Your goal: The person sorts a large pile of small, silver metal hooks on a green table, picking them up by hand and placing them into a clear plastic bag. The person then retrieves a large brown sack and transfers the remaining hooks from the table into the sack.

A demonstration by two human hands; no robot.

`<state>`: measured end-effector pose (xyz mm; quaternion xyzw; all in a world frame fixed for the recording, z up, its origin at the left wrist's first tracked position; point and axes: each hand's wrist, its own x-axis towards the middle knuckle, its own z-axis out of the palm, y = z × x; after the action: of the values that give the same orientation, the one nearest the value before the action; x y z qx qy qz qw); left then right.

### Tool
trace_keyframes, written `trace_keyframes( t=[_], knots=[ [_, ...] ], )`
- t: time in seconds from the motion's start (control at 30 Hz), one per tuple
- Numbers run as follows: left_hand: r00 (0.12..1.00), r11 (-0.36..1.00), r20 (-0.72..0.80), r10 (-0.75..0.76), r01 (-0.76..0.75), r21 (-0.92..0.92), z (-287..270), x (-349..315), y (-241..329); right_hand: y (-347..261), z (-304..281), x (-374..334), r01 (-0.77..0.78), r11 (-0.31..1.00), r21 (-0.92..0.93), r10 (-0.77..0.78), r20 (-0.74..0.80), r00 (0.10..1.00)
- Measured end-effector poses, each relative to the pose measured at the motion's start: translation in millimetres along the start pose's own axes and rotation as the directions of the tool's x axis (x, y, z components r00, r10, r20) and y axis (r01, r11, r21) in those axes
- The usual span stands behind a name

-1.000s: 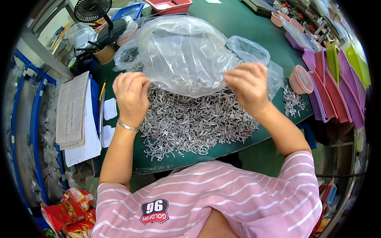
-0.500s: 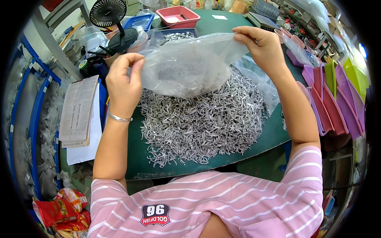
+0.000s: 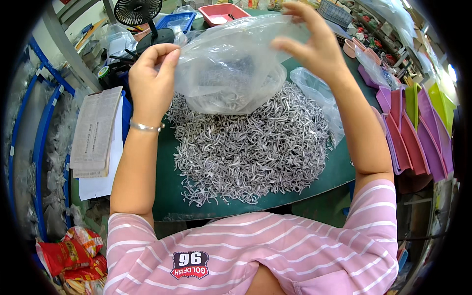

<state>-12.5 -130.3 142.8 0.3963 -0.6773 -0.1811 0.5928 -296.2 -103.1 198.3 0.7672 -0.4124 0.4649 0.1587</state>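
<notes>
A large clear plastic bag (image 3: 223, 81) is held up over a broad pile of small, curved silver-grey metal pieces (image 3: 253, 152). The closed fingers of my left hand (image 3: 153, 81) pinch the bag's left edge, and a metal bangle circles that wrist. At the bag's right edge my right hand (image 3: 319, 51) is open, thumb and fingers spread and slightly blurred. Grey pieces show through the bag's lower part; whether they lie inside or behind it I cannot tell. Another clear plastic bag (image 3: 317, 93) lies right of the pile.
The pile rests on a green table (image 3: 172, 209). Beyond it are a pink basin (image 3: 223, 14), a blue tray (image 3: 176, 22) and a black fan (image 3: 137, 12). Papers (image 3: 93, 135) lie at left beside blue racks (image 3: 42, 162). Stacked coloured bins (image 3: 413, 128) stand at right.
My right hand's fingers have spread apart, coming off the bag's edge. The bag has risen slightly and its mouth looks wider. My left hand still pinches it, slightly higher.
</notes>
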Motion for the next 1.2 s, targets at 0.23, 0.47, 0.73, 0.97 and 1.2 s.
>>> trace_keyframes(
  t=[0.23,0.47,0.73,0.97,1.2],
  knots=[
    [0.996,0.93,0.01,-0.088,0.086,-0.356,21.5,7.5,0.6,12.3,30.8,-0.9,0.267,0.911,-0.313,-0.194,0.247,0.949],
    [0.947,0.89,-0.058,-0.315,0.274,-0.364,24.2,-31.0,-45.2,-1.8,8.1,38.5,0.402,0.875,-0.271,-0.345,0.232,0.909],
    [0.94,0.941,0.107,-0.324,0.332,-0.063,30.8,-86.6,-74.6,47.0,-6.7,46.1,-0.291,0.942,-0.168,0.329,0.275,0.903],
    [0.919,0.895,-0.263,-0.294,0.361,0.263,27.4,-54.5,-137.4,205.4,-21.0,-20.4,-0.911,0.406,0.064,0.904,0.114,0.411],
    [0.466,0.454,-0.025,-0.884,0.846,-0.281,23.9,-0.3,-190.8,198.2,9.3,-65.0,-0.969,0.036,-0.243,0.981,0.195,-0.013]
  ],
)
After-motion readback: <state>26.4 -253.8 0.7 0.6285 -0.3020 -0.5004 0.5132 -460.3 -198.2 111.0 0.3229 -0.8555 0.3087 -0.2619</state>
